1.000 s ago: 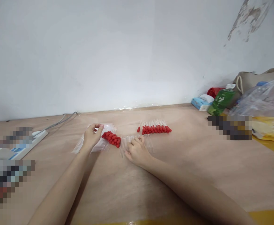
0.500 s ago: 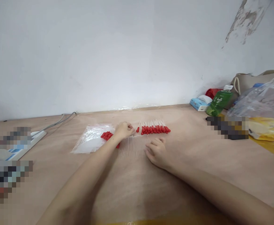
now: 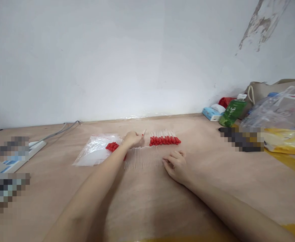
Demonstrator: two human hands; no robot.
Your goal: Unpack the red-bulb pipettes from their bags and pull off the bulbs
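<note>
My left hand (image 3: pixel 133 138) is closed in a pinch on a dropper (image 3: pixel 144 132), whose red bulb shows at the fingertips with its pale tube pointing up and away. Just right of it lies a row of red-bulbed droppers (image 3: pixel 165 139), bulbs toward me. Nearer to me, thin clear tubes (image 3: pixel 142 158) are laid side by side. My right hand (image 3: pixel 177 165) rests at the right end of these tubes, fingers curled in; whether anything is in them is hidden. Loose red bulbs (image 3: pixel 112 146) sit by a clear plastic bag (image 3: pixel 90 153), partly behind my left forearm.
At the right stand a tissue pack (image 3: pixel 211 113), a green bottle (image 3: pixel 233 111), plastic bags (image 3: pixel 275 112) and a yellow package (image 3: pixel 286 141). A power strip (image 3: pixel 37 147) with a grey cable (image 3: pixel 59 132) lies at the left. The white wall (image 3: pixel 112 60) closes off the back.
The dropper that lay apart at the row's left end is now lifted in my left hand. My right hand has shifted slightly right, away from the tubes. The view has turned a little.
</note>
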